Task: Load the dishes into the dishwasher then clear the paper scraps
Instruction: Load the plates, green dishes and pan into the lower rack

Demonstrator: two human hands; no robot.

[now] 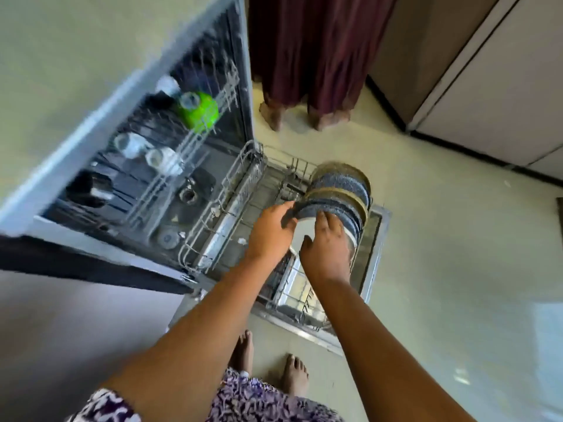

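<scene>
The dishwasher stands open, its lower rack (243, 166) pulled out over the dropped door (375, 248). Several blue-grey plates (341, 184) stand on edge in a row at the rack's far end. The nearest plate (306, 228) shows a white face toward me. My left hand (271, 229) grips this plate's left rim. My right hand (327, 248) holds its right side, fingers over the top rim and thumb on the white face. The upper rack holds a green bowl (199, 111), white cups (131, 144) and a black mug (88, 188). No paper scraps can be made out.
Another person in a long maroon garment (310, 56) stands barefoot on the floor just beyond the dishwasher. Pale cabinets with dark trim (487, 86) line the right. My bare feet (294, 373) stand at the door's near edge. A grey countertop (61, 315) lies at my left.
</scene>
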